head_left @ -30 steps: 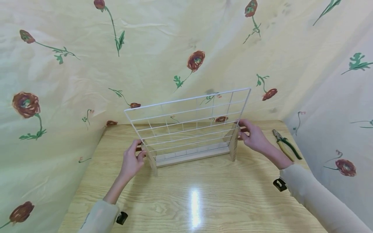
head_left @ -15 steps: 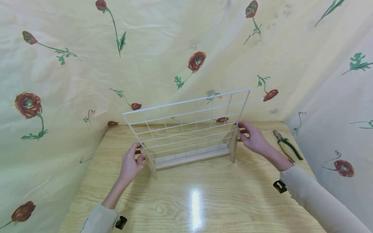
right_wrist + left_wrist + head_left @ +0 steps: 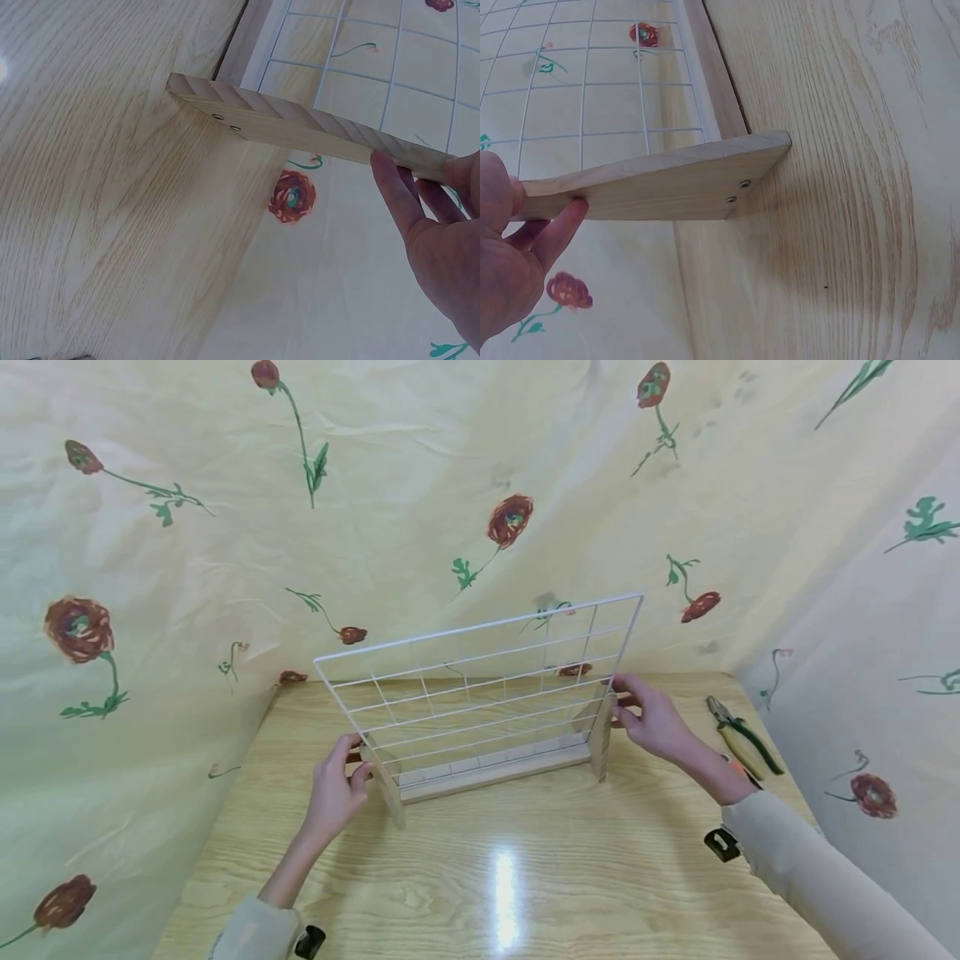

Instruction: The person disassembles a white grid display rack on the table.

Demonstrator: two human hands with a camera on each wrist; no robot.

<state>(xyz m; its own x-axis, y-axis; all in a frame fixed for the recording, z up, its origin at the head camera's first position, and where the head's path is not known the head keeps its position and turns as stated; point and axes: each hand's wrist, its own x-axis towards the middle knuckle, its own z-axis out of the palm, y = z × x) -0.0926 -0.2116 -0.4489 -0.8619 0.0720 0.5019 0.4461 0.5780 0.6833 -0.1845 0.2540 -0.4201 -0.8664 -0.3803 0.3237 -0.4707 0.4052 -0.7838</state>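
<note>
A rack with a white wire grid (image 3: 480, 685), two wooden end panels and a wooden base bar (image 3: 495, 777) stands on the table in the head view. My left hand (image 3: 337, 785) grips the upper end of the left wooden panel (image 3: 660, 180), thumb on its outer face. On the other side, my right hand (image 3: 652, 718) holds the upper end of the right wooden panel (image 3: 300, 124) between thumb and fingers. Two screw heads (image 3: 739, 191) show on the left panel's outer face, and two more screw heads (image 3: 225, 122) on the right one.
Pliers (image 3: 742, 739) with green and yellow handles lie on the table (image 3: 450, 893) beyond my right forearm, partly overlapped by it. A flower-patterned cloth (image 3: 420, 527) hangs behind the table, and another stretch of it rises at the right.
My left hand and the rack's left end have shifted slightly down and left in the head view. The right hand keeps its grip, and the whole head view has drifted a little.
</note>
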